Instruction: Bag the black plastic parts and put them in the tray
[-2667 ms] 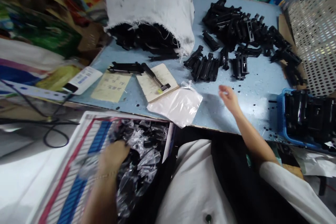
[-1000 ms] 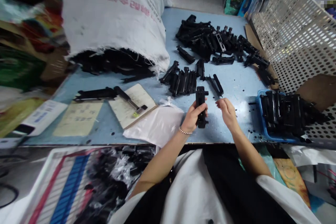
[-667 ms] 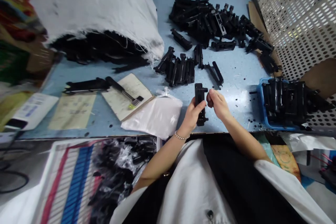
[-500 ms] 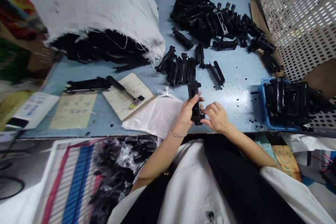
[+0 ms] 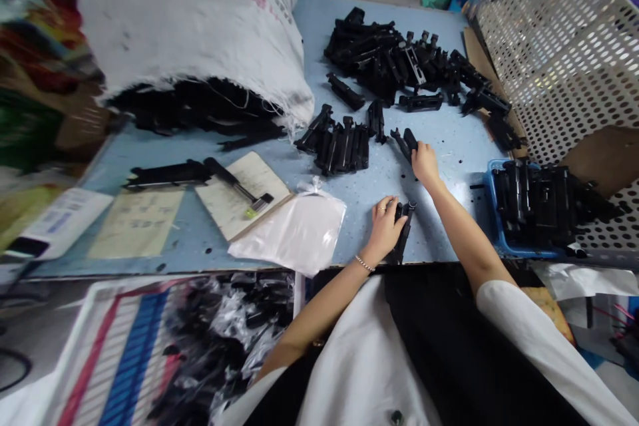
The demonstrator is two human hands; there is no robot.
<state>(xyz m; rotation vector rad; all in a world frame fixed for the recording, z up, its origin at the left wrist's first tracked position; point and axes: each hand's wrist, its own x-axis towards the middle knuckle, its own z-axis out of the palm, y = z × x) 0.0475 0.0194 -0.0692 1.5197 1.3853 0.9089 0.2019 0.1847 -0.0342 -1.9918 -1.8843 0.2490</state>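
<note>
Near the table's front edge, my left hand curls over a long black slotted part, which lies on the blue table. Farther out, my right hand has its fingers closed at the near end of another narrow black part; the fingertips are partly hidden. Just left of that part stands a single black piece, beside a row of similar black parts. A shiny clear plastic bag lies flat to the left of my left hand.
A pile of black parts covers the back. At right, a blue basket holds more, beside a perforated white crate. A white woven sack, a brush on a notepad and a paper sheet occupy the left.
The black part held up between both hands is now down at the table edge under my left hand. My right hand has moved away forward to another black part. The view has tilted up.
</note>
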